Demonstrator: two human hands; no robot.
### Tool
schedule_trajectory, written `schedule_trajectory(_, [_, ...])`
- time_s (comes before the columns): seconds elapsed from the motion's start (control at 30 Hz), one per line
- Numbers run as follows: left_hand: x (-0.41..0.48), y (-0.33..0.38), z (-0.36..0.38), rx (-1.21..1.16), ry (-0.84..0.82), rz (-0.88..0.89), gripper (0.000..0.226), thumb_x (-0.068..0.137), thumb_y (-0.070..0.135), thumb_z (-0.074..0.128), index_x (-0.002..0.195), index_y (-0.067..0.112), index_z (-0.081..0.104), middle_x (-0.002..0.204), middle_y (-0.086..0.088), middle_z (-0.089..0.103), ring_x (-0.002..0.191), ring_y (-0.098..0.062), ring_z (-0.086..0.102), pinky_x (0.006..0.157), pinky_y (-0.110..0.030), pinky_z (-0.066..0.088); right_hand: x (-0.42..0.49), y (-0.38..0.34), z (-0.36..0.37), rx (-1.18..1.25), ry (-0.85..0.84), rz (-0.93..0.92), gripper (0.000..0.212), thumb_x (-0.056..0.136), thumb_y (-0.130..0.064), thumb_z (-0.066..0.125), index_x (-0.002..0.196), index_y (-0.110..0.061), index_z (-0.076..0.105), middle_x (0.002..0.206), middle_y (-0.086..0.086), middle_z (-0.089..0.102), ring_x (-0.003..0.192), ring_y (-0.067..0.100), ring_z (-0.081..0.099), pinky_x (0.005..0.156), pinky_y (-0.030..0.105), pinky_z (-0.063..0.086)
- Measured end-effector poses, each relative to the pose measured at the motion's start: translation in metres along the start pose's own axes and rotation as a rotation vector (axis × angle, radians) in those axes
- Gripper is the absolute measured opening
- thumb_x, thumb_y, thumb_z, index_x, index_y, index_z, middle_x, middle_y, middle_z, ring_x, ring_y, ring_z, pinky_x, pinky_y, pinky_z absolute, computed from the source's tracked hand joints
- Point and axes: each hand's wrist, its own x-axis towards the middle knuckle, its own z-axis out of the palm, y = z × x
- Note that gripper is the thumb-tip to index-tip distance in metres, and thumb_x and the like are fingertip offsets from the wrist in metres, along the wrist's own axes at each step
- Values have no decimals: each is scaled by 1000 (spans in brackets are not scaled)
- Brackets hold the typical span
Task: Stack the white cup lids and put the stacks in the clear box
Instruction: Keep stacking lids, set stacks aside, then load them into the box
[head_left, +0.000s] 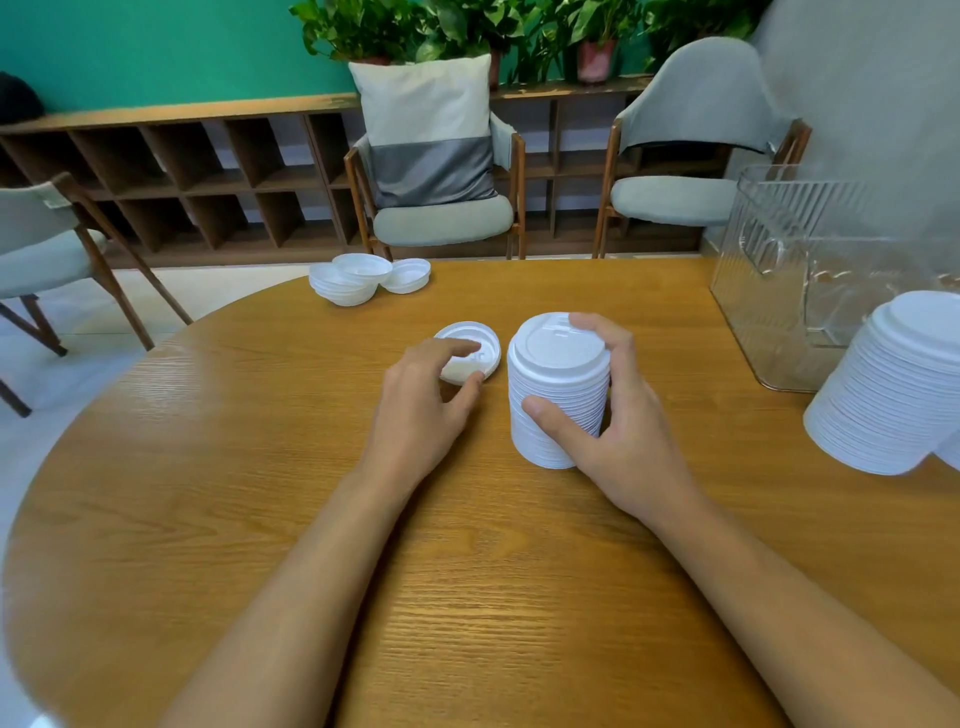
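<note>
A tall stack of white cup lids (558, 384) stands upright in the middle of the wooden table (260, 467). My right hand (618, 415) grips this stack, thumb on its near side and fingers round its far right side. Just left of it lies a single white lid (467, 358). My left hand (421, 405) pinches that lid, with fingers on top and the thumb at its near edge. A second tall lid stack (888, 389) stands at the right edge. Behind it is the clear box (795, 280), which looks to hold no lids.
Several loose lids (363, 278), some turned over, lie in a small heap at the table's far edge. Three grey chairs (441, 218) stand around the table. A wooden shelf unit (208, 176) with plants runs along the green wall.
</note>
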Motion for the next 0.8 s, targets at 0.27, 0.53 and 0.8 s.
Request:
schedule_trajectory(0.27, [-1,5,2,157,-63,14,28,90,3,74,114,18,79,98,2,78,92,-18,72,77,-32,53,0,-1,0,-5,-4,8,70,84,-53,76,140,-49,35,140,-28,49,129,-2,50,100,9,39])
schedule_trajectory(0.53, [3,10,-5,-146,116,-123,21,84,18,87,103,17,77,93,8,74,83,-8,66,79,-30,54,0,2,0,-3,-1,-1,72,83,-55,76,141,-48,35,142,-29,48,131,-1,50,104,22,43])
schedule_trajectory(0.8, [11,33,-30,-1000,145,-486,21,106,19,61,117,10,76,114,-3,79,109,-21,75,81,-30,62,0,3,2,43,45,-24,70,83,-60,73,142,-38,43,141,-19,53,134,8,51,106,20,43])
